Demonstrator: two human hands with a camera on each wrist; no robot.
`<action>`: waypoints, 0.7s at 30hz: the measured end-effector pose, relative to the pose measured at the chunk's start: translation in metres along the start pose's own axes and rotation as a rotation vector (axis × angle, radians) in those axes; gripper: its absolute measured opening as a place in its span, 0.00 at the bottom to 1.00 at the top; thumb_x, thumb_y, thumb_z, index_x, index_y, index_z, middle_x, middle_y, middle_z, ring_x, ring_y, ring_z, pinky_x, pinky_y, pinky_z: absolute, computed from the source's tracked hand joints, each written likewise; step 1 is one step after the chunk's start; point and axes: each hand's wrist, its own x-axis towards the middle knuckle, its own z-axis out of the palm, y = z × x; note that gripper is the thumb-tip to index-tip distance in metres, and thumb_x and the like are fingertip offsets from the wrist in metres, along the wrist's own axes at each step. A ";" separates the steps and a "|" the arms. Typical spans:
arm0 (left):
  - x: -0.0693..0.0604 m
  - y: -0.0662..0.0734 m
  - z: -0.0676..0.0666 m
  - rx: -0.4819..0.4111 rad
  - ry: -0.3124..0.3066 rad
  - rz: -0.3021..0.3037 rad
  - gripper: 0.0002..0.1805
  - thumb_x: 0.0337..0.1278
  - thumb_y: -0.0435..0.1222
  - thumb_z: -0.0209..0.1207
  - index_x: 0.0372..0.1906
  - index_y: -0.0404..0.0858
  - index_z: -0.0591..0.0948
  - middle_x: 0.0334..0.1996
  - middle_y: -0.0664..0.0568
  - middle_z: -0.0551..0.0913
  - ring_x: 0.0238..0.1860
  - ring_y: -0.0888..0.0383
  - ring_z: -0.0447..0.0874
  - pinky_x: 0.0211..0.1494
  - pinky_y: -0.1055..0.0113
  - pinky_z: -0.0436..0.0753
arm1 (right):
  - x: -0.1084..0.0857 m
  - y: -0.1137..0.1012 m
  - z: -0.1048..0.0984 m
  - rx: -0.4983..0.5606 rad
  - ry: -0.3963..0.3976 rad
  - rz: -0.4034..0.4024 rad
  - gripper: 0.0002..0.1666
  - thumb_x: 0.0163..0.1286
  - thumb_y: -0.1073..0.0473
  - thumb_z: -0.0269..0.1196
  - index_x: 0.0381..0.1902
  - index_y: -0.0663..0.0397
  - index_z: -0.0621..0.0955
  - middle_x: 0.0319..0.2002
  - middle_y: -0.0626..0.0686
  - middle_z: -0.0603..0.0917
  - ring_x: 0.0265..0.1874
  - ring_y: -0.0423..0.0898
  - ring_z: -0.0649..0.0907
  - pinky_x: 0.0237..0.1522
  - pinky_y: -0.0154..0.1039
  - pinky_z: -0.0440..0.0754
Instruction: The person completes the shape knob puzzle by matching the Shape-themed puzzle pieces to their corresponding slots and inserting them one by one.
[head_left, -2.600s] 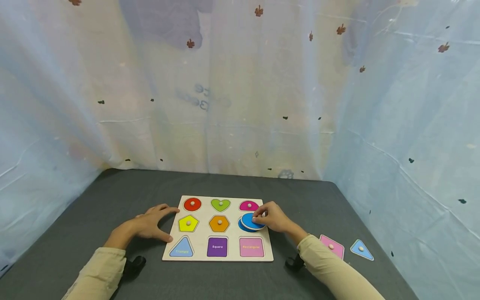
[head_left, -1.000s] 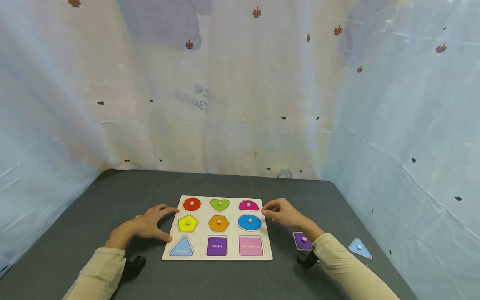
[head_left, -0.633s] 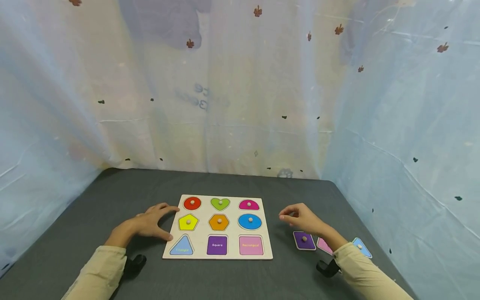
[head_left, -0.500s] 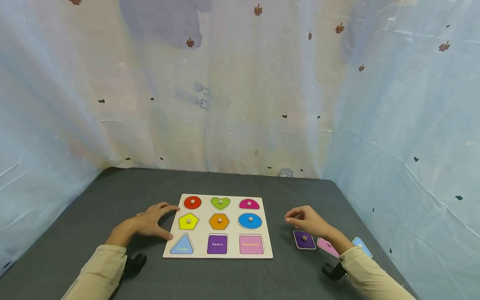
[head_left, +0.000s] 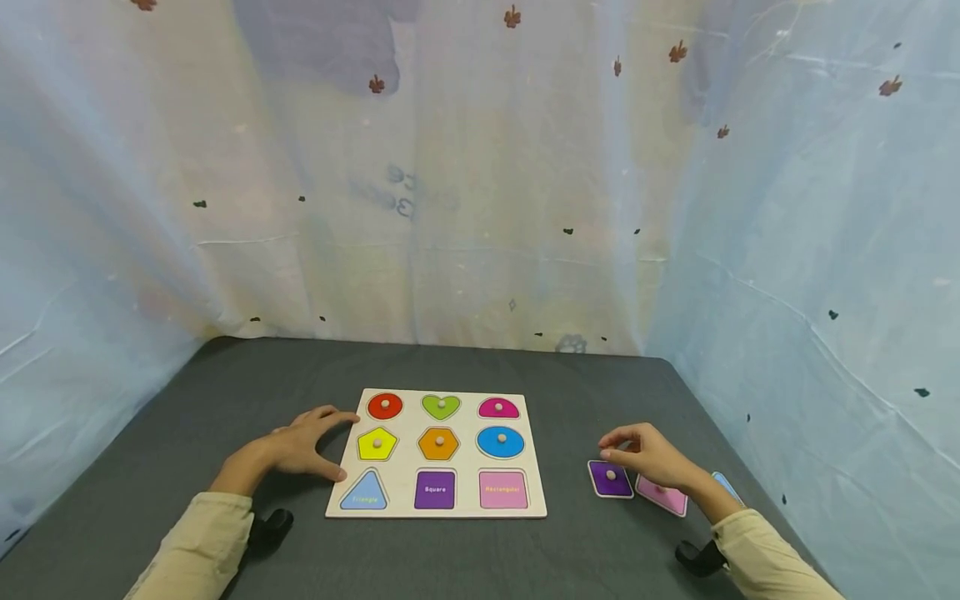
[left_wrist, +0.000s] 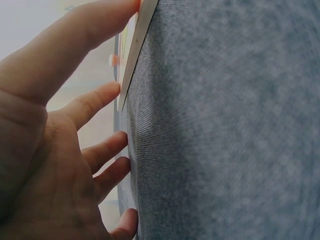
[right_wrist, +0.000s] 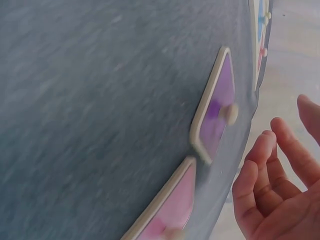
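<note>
Hovering near the purple piece [head_left: 611, 480]: empty right fingers [right_wrist: 295, 150]; relaxed left fingers [left_wrist: 95, 104] touch the board's [head_left: 467, 457] left edge; curtain [head_left: 480, 167] behind tabletop [head_left: 450, 554].

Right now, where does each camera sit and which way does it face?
Head: worn on the head, facing forward and down at the pale rectangular wooden board; left hand, right hand and beige sleeves show.
Left wrist: worn there, looking at the board's edge and grey fabric tabletop; left fingers show.
Right wrist: worn there, looking at the purple square piece and pink rectangular piece; right fingers show.
Shared: head and right wrist both see those pieces.
</note>
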 end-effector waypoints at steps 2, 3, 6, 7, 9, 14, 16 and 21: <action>0.000 0.001 -0.001 0.003 0.000 0.002 0.52 0.43 0.56 0.75 0.74 0.45 0.67 0.72 0.29 0.60 0.71 0.24 0.58 0.58 0.17 0.59 | -0.005 0.003 -0.003 -0.001 0.002 0.007 0.17 0.75 0.59 0.61 0.50 0.70 0.83 0.46 0.65 0.87 0.36 0.40 0.85 0.36 0.32 0.82; 0.000 0.002 -0.001 0.003 -0.001 -0.001 0.51 0.43 0.55 0.75 0.74 0.45 0.67 0.72 0.29 0.60 0.71 0.24 0.57 0.58 0.17 0.59 | -0.007 0.004 -0.005 0.007 0.003 0.020 0.17 0.75 0.59 0.61 0.51 0.70 0.83 0.46 0.65 0.87 0.35 0.39 0.85 0.34 0.33 0.82; -0.001 0.003 -0.002 0.004 -0.006 -0.011 0.51 0.42 0.56 0.75 0.74 0.45 0.67 0.72 0.29 0.60 0.71 0.24 0.57 0.59 0.17 0.58 | -0.016 0.007 -0.011 0.033 0.006 0.059 0.19 0.75 0.59 0.60 0.53 0.72 0.82 0.48 0.67 0.85 0.35 0.39 0.85 0.32 0.35 0.82; -0.001 0.004 -0.001 0.000 -0.007 -0.013 0.51 0.42 0.56 0.75 0.74 0.45 0.67 0.72 0.30 0.60 0.71 0.24 0.57 0.59 0.16 0.58 | -0.019 0.008 -0.013 0.046 0.007 0.074 0.19 0.76 0.59 0.60 0.53 0.72 0.81 0.48 0.68 0.85 0.33 0.40 0.85 0.31 0.37 0.83; -0.002 0.003 -0.001 -0.012 -0.005 -0.019 0.52 0.42 0.56 0.75 0.74 0.46 0.67 0.73 0.30 0.60 0.72 0.25 0.57 0.60 0.16 0.57 | -0.025 0.010 -0.018 0.064 0.012 0.096 0.20 0.76 0.59 0.60 0.54 0.74 0.80 0.48 0.70 0.84 0.31 0.41 0.85 0.30 0.38 0.83; 0.000 0.003 0.001 -0.021 0.001 -0.012 0.51 0.42 0.55 0.75 0.74 0.46 0.67 0.73 0.30 0.60 0.71 0.25 0.57 0.60 0.16 0.56 | -0.042 0.017 -0.029 0.055 0.034 0.115 0.20 0.76 0.60 0.60 0.55 0.75 0.80 0.47 0.70 0.84 0.29 0.40 0.85 0.31 0.36 0.83; 0.000 0.003 0.001 -0.018 0.001 -0.011 0.51 0.42 0.54 0.75 0.74 0.46 0.67 0.73 0.29 0.60 0.71 0.25 0.57 0.60 0.16 0.56 | -0.048 0.022 -0.034 0.045 0.050 0.127 0.20 0.75 0.61 0.60 0.55 0.74 0.80 0.47 0.67 0.85 0.30 0.39 0.84 0.31 0.35 0.83; 0.001 0.002 0.000 -0.018 0.002 -0.020 0.50 0.42 0.54 0.75 0.74 0.46 0.68 0.73 0.30 0.60 0.71 0.25 0.57 0.60 0.15 0.56 | -0.063 0.039 -0.043 0.000 0.103 0.111 0.17 0.73 0.64 0.62 0.52 0.75 0.80 0.44 0.50 0.87 0.30 0.37 0.85 0.29 0.35 0.81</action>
